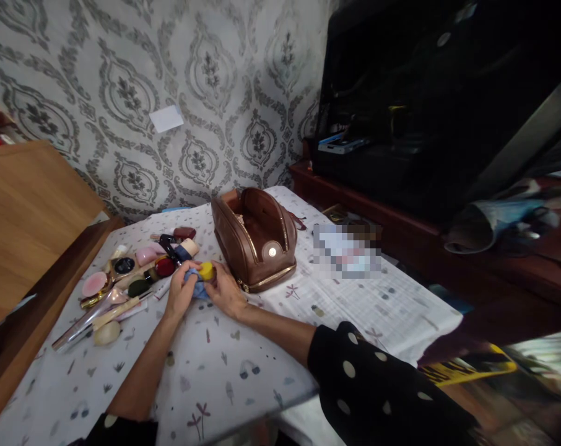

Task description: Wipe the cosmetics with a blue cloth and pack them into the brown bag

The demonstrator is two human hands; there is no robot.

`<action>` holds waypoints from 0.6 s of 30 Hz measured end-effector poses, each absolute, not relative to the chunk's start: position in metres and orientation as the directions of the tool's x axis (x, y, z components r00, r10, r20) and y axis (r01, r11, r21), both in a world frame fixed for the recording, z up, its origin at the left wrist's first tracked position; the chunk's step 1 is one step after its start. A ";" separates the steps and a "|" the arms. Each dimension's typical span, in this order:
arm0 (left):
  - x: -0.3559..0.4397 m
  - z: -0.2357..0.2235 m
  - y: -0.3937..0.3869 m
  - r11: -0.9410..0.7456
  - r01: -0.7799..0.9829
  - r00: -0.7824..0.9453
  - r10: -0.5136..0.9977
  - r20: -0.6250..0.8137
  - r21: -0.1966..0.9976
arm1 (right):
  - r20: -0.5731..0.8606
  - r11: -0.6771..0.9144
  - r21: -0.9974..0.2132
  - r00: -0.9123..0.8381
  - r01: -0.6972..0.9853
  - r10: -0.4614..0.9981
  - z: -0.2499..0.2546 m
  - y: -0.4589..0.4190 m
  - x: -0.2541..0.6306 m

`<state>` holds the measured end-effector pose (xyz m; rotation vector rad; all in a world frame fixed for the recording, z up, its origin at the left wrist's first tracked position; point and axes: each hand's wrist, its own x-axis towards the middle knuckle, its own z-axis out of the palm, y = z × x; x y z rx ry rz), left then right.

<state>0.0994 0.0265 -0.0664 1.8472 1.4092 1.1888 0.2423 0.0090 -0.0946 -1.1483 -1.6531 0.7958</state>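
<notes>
A person's right hand held a small, round yellow object in a narrow grip as the left hand clasped a crumpled blue cloth against it, between an open brown leather bag and assorted cosmetics on the white-clothed tabletop.

The left hand and right hand held a round yellow object and a blue cloth.
A brown bag stood unzipped just beside the right hand, on a printed tablecloth. Makeup lay heaped near the left hand, and a white card showed against the patterned wall.
</notes>
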 end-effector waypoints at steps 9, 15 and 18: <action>0.099 -0.073 0.017 -0.305 0.563 -0.078 0.905 0.417 0.768 | 0.288 0.327 -0.872 -0.159 0.364 0.944 -0.090 0.010 0.243; 0.100 -0.062 0.012 -0.360 0.586 -0.106 0.854 0.510 0.726 | 0.266 0.308 -0.895 -0.170 0.321 0.949 -0.088 0.010 0.244; 0.104 -0.059 0.009 -0.467 0.632 0.103 0.841 0.531 0.618 | 0.280 0.323 -0.895 -0.177 0.308 0.944 -0.088 0.009 0.245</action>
